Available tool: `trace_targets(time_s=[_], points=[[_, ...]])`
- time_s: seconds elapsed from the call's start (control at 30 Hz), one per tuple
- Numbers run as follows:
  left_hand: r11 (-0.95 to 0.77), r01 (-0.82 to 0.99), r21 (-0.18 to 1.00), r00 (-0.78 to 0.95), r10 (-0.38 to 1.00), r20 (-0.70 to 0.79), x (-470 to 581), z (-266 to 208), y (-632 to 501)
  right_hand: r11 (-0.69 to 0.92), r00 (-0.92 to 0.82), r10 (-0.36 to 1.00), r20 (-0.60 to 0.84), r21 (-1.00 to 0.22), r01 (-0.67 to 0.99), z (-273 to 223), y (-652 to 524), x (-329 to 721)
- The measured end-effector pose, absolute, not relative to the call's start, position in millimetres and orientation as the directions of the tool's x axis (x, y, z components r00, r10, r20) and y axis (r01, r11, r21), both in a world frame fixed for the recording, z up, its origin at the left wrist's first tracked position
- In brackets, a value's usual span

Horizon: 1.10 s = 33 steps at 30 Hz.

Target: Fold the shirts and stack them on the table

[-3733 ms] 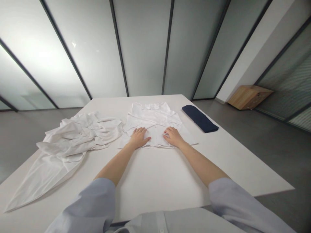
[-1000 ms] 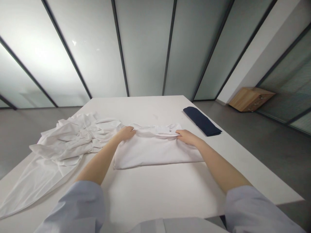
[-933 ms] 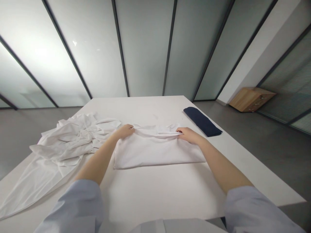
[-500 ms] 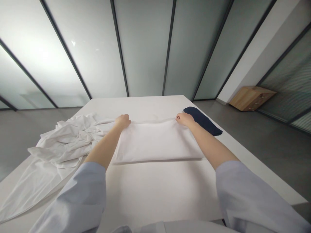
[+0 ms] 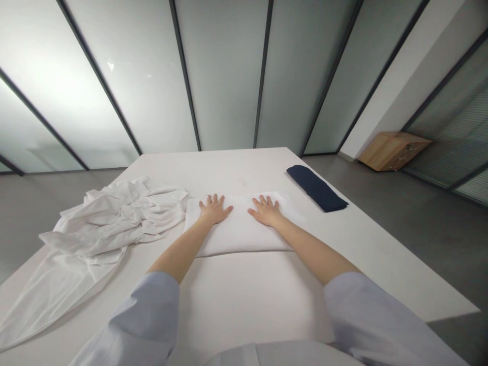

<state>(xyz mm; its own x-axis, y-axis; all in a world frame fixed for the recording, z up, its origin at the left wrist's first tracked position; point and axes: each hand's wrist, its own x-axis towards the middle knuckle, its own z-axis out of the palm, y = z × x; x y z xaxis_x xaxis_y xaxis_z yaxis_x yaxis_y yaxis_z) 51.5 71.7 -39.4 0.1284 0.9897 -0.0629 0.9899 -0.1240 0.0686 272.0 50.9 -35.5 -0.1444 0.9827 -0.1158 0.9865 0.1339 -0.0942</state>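
A white cloth (image 5: 238,234), folded into a flat rectangle, lies in front of me with its folded edge towards me. My left hand (image 5: 214,209) rests palm down on its left half, fingers spread. On the right half, my right hand (image 5: 266,210) lies flat in the same way, fingers apart. Neither hand grips anything. Whether the folded cloth is a garment I cannot tell.
A crumpled heap of white fabric (image 5: 125,216) spreads over the left side of the white table (image 5: 244,300), close to the folded cloth. At the right edge lies a folded navy cloth (image 5: 316,188). A wooden cabinet (image 5: 392,151) stands on the floor beyond.
Both hands have let go of the cloth's far corners and moved inward onto its top, fingers now spread flat. The cloth's far edge now lies down on the table.
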Motion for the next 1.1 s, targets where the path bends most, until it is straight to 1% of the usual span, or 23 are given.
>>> trace_targets(time_s=[0.13,0.23,0.33,0.43,0.53,0.6,0.67,0.8,0.87,0.93,1.03,1.1], points=[[-0.157,0.985,0.068,0.158,0.987,-0.011,45.2,-45.1,74.5,0.109,-0.121,0.987,-0.106,-0.113,0.988,-43.1,54.8,274.3],[-0.201,0.978,0.054,0.198,0.978,0.066,43.5,-45.4,71.3,0.115,-0.127,0.987,-0.097,-0.120,0.986,-44.2,56.5,275.0],[-0.349,0.936,0.043,0.340,0.928,0.151,43.9,-45.1,65.0,0.122,-0.134,0.987,-0.091,-0.122,0.985,-46.0,57.7,274.9],[-0.544,0.837,0.054,0.535,0.836,0.124,45.3,-44.4,58.0,0.158,-0.168,0.982,-0.083,-0.122,0.980,-47.6,62.6,277.1],[-0.617,0.782,0.082,0.616,0.787,0.041,48.9,-43.5,52.2,0.229,-0.240,0.968,-0.080,-0.123,0.966,-47.5,74.0,282.1],[-0.598,0.796,0.095,0.601,0.799,-0.004,52.8,-43.0,49.7,0.276,-0.286,0.955,-0.079,-0.116,0.954,-46.2,83.9,284.7],[-0.545,0.833,0.094,0.550,0.835,-0.032,58.0,-42.7,48.8,0.290,-0.295,0.954,-0.051,-0.087,0.953,-43.8,92.7,284.1],[-0.385,0.920,0.081,0.389,0.920,-0.051,72.0,-42.6,51.6,0.267,-0.265,0.955,0.131,-0.001,0.964,-36.5,96.2,271.0],[-0.276,0.957,0.086,0.282,0.958,-0.061,81.3,-41.9,54.7,0.295,-0.290,0.930,0.225,0.015,0.956,-33.2,88.6,261.9],[-0.150,0.985,0.085,0.157,0.985,-0.076,91.8,-39.6,58.7,0.333,-0.322,0.905,0.277,0.008,0.943,-32.2,76.6,255.0],[-0.003,0.998,0.056,0.009,0.994,-0.107,105.6,-32.0,65.2,0.361,-0.343,0.902,0.261,-0.024,0.932,-37.4,57.3,253.7],[0.012,0.999,0.030,-0.008,0.992,-0.127,110.0,-25.2,68.3,0.356,-0.340,0.918,0.206,-0.047,0.933,-44.5,48.7,260.1]])
